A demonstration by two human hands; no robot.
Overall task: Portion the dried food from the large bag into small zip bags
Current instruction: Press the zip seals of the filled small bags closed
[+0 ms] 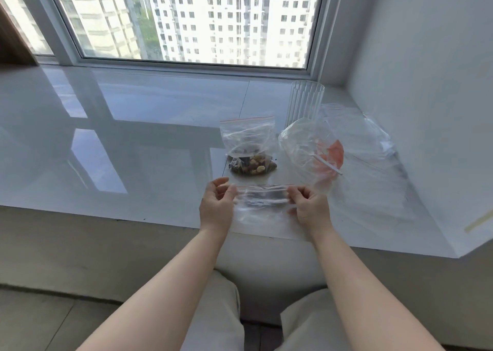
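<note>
A small clear zip bag (262, 206) with nothing inside is held above the sill's front edge. My left hand (216, 206) pinches its top left corner and my right hand (310, 208) pinches its top right corner. Behind it lies another small zip bag (249, 148) with a red seal line, holding dark and tan dried food at its bottom. To the right stands a large clear bag (309, 150), open at the top, with an orange label and a white strip showing through it.
A ribbed clear glass (305, 102) stands behind the large bag. Several flat clear bags (373, 169) lie to the right by the wall. The glossy white sill (133, 137) runs under a window; its front edge is near my hands.
</note>
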